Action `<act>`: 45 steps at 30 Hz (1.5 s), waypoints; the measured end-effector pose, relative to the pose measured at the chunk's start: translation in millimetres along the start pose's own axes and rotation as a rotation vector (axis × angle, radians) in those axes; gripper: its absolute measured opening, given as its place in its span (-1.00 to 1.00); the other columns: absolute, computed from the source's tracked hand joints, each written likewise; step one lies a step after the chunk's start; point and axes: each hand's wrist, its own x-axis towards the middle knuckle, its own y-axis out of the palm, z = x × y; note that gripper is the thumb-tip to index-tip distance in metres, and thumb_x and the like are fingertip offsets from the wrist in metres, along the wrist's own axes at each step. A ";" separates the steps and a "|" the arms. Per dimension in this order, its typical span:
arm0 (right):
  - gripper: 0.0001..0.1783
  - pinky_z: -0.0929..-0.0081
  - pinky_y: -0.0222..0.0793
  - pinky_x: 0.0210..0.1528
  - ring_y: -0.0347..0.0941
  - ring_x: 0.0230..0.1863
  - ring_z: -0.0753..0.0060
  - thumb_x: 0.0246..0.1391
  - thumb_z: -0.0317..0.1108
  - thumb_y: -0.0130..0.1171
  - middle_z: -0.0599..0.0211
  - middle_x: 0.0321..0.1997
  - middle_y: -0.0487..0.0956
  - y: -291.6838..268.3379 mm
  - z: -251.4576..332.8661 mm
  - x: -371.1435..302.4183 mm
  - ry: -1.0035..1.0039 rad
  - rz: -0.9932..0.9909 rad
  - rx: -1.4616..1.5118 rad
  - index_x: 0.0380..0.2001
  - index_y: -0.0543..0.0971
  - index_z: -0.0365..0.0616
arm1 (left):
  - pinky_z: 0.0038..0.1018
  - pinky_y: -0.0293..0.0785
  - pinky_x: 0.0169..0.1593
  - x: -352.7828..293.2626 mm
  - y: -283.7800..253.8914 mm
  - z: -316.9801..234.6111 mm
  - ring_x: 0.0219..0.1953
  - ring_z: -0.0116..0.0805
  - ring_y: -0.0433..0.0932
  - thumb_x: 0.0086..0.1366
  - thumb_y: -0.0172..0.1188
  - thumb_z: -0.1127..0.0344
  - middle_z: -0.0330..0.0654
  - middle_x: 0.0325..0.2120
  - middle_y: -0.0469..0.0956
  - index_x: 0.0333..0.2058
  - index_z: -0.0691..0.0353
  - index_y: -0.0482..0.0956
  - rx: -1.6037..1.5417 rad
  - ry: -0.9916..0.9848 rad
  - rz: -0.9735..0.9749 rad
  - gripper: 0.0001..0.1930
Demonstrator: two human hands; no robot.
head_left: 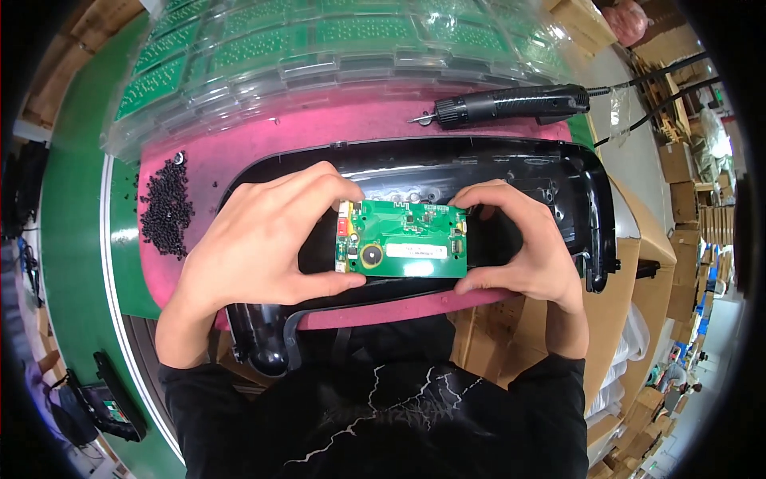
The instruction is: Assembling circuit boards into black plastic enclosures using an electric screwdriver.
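Between my two hands is a green circuit board (399, 239) with a white label, a round black part and connectors along its left edge. My left hand (271, 239) grips the left end between thumb and fingers. On the right end, my right hand (523, 243) pinches the board the same way. Beneath it lies a long black plastic housing (303, 160), its hollow side up, with a handle-like end (267, 339) pointing toward me at the lower left. How far the board is above the housing I cannot tell.
A pink mat (359, 120) lies under the housing. At its left is a heap of small black screws (166, 207). A black electric screwdriver (511, 105) lies behind the housing. Clear trays of green boards (263, 48) stand at the back. Cardboard boxes (630, 311) are at right.
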 end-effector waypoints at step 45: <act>-0.19 0.26 0.19 0.28 0.29 0.18 0.06 -0.39 -0.51 0.42 0.11 0.13 0.40 31.9 11.2 27.4 0.049 -0.035 -0.376 0.10 0.41 -0.22 | -0.21 0.50 -0.18 -28.3 -14.5 25.6 -0.19 0.01 0.56 0.12 0.34 0.22 -0.03 -0.20 0.50 -0.05 0.35 0.46 0.037 -0.042 -0.102 -0.52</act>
